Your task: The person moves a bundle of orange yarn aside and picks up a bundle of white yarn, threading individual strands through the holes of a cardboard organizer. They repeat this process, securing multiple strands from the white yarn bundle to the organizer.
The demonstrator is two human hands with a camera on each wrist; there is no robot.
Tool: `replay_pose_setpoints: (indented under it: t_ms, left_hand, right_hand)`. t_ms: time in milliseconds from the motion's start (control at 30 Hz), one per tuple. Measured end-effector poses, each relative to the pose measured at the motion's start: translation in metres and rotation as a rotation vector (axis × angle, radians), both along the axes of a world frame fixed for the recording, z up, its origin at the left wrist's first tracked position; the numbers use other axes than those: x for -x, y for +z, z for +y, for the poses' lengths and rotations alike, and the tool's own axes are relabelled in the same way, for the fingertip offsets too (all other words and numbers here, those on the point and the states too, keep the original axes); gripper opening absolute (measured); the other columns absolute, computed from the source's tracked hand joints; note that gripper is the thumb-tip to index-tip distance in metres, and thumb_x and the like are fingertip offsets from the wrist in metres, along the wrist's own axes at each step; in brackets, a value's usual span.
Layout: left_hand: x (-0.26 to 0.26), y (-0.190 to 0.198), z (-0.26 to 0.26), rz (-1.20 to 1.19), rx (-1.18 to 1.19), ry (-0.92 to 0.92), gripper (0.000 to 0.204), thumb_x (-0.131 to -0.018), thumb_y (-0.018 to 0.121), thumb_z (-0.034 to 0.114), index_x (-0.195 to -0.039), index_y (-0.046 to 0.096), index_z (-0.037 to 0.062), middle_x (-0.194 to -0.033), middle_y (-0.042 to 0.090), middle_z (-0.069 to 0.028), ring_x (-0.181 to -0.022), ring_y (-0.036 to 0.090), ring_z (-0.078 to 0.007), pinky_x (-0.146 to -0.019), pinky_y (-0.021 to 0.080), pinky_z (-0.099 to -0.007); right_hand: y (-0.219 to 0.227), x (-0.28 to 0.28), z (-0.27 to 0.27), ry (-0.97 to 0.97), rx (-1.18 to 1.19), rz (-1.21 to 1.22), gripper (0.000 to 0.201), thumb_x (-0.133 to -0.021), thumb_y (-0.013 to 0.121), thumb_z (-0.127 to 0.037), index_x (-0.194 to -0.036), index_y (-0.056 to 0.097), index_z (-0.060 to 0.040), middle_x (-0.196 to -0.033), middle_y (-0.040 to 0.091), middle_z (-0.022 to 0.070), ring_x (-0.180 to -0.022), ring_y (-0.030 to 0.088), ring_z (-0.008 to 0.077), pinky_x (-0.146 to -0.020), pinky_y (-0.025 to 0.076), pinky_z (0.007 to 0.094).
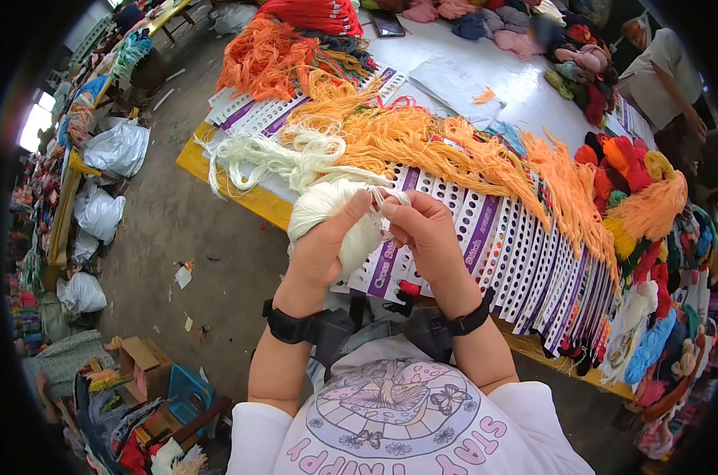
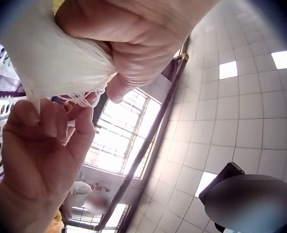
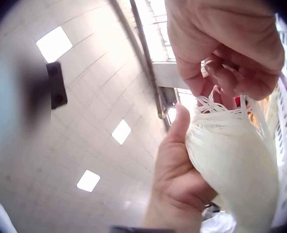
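In the head view my left hand [image 1: 321, 249] grips a thick skein of cream-white thread [image 1: 319, 204] in front of my chest. My right hand [image 1: 430, 233] pinches strands at the skein's end, close to the left thumb. Loose loops [image 3: 211, 108] gather between both hands in the right wrist view. Curled right fingers partly hide the strands there. More pale thread [image 1: 272, 158] trails over the table edge behind the skein. Under the hands lie white and purple cards [image 1: 485, 229] with rows of holes, printed "Cross Stitch".
Light orange thread [image 1: 406, 131] is draped across the cards, with darker orange thread [image 1: 264, 55] at the far left. Coloured skeins [image 1: 636, 166] pile up on the right. A phone [image 1: 388, 24] lies at the back. Another person [image 1: 663, 75] is at the far right.
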State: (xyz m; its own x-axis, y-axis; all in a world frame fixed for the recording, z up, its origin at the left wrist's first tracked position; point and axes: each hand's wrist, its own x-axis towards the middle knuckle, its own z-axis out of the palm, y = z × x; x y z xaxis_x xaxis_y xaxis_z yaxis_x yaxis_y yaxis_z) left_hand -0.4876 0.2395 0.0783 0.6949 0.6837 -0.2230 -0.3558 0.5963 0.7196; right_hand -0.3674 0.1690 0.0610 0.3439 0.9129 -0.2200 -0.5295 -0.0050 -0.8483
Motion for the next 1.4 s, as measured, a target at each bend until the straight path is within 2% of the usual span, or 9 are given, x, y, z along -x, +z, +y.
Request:
replay_pose_setpoints:
  t_ms: [400,500,600,700,800,900,1000,1100,1400]
  left_hand:
    - [-0.004,-0.011,0.001,0.023,0.0,0.03,0.025,-0.083,0.058,0.013,-0.104,0.053,0.0009,-0.094,0.06,-0.0086,-0.082,0.059,-0.0162,-0.067,0.05,-0.0289]
    - [-0.006,-0.012,0.0,0.045,-0.002,0.063,0.021,-0.084,0.057,0.012,-0.102,0.054,0.0017,-0.092,0.059,-0.0069,-0.078,0.059,-0.0142,-0.064,0.05,-0.0264]
    - [-0.005,-0.01,0.0,0.06,0.012,0.085,0.019,-0.084,0.057,0.01,-0.1,0.055,0.0019,-0.09,0.059,-0.0059,-0.077,0.059,-0.0135,-0.063,0.05,-0.0253]
    - [-0.003,-0.009,0.003,0.037,0.073,0.053,0.018,-0.083,0.056,0.011,-0.099,0.055,0.0018,-0.09,0.059,-0.0061,-0.077,0.059,-0.0141,-0.064,0.05,-0.026]
    - [-0.002,-0.007,0.005,0.025,0.105,0.045,0.018,-0.084,0.055,0.012,-0.099,0.055,0.0013,-0.09,0.059,-0.0074,-0.079,0.059,-0.015,-0.065,0.05,-0.0276]
    - [-0.004,-0.005,0.005,0.013,0.078,0.028,0.023,-0.085,0.053,0.013,-0.104,0.052,0.0002,-0.096,0.058,-0.0102,-0.084,0.059,-0.0186,-0.07,0.05,-0.0309]
    - [-0.003,-0.006,0.007,-0.013,0.091,0.016,0.029,-0.087,0.05,0.018,-0.108,0.049,-0.0014,-0.101,0.057,-0.0121,-0.089,0.058,-0.0209,-0.075,0.049,-0.0327]
    - [0.001,-0.011,0.01,-0.039,0.151,0.02,0.028,-0.088,0.049,0.019,-0.108,0.049,-0.001,-0.099,0.057,-0.0114,-0.087,0.058,-0.0197,-0.073,0.05,-0.0314]
    - [-0.004,-0.009,0.003,-0.005,0.048,-0.021,0.029,-0.088,0.052,0.02,-0.107,0.052,-0.0022,-0.1,0.057,-0.0101,-0.088,0.057,-0.0169,-0.075,0.048,-0.028]
  right_hand:
    - [0.001,-0.002,0.0,-0.03,0.015,0.18,0.011,-0.077,0.062,-0.014,-0.08,0.062,-0.0036,-0.056,0.048,-0.0042,-0.047,0.039,0.0033,-0.045,0.031,0.0185]
    - [0.005,0.0,0.002,-0.036,0.09,-0.194,0.013,-0.076,0.064,-0.016,-0.078,0.062,-0.0037,-0.055,0.048,-0.0044,-0.046,0.04,0.0029,-0.043,0.031,0.0173]
    - [0.001,-0.001,0.003,-0.052,0.061,-0.226,0.016,-0.076,0.065,-0.019,-0.077,0.062,-0.0034,-0.056,0.051,-0.0039,-0.046,0.042,0.0017,-0.041,0.031,0.016]
    - [-0.005,-0.003,0.003,-0.029,0.024,0.07,0.017,-0.076,0.066,-0.019,-0.077,0.063,-0.0027,-0.057,0.053,-0.0029,-0.046,0.042,0.0009,-0.042,0.032,0.016]
    - [0.002,-0.003,0.002,0.003,0.102,0.02,0.015,-0.077,0.064,-0.017,-0.079,0.064,-0.0018,-0.062,0.057,-0.001,-0.051,0.045,0.0014,-0.045,0.033,0.0162]
    - [0.001,0.002,0.003,0.019,0.014,-0.316,0.015,-0.077,0.064,-0.017,-0.084,0.065,-0.0028,-0.068,0.059,-0.0004,-0.058,0.049,0.0019,-0.047,0.036,0.0159]
    - [0.001,0.002,0.004,0.024,-0.008,-0.202,0.018,-0.077,0.064,-0.017,-0.09,0.065,-0.0045,-0.075,0.06,-0.0015,-0.064,0.05,0.0012,-0.05,0.037,0.0155]
    - [0.006,0.001,0.004,0.038,0.046,0.121,0.02,-0.077,0.065,-0.015,-0.094,0.064,-0.0056,-0.078,0.06,-0.0031,-0.063,0.048,0.0004,-0.052,0.037,0.0156]
    - [0.002,0.002,0.003,0.024,0.043,-0.106,0.023,-0.076,0.065,-0.019,-0.095,0.064,-0.0066,-0.077,0.06,-0.0035,-0.062,0.049,-0.0001,-0.049,0.037,0.0151]
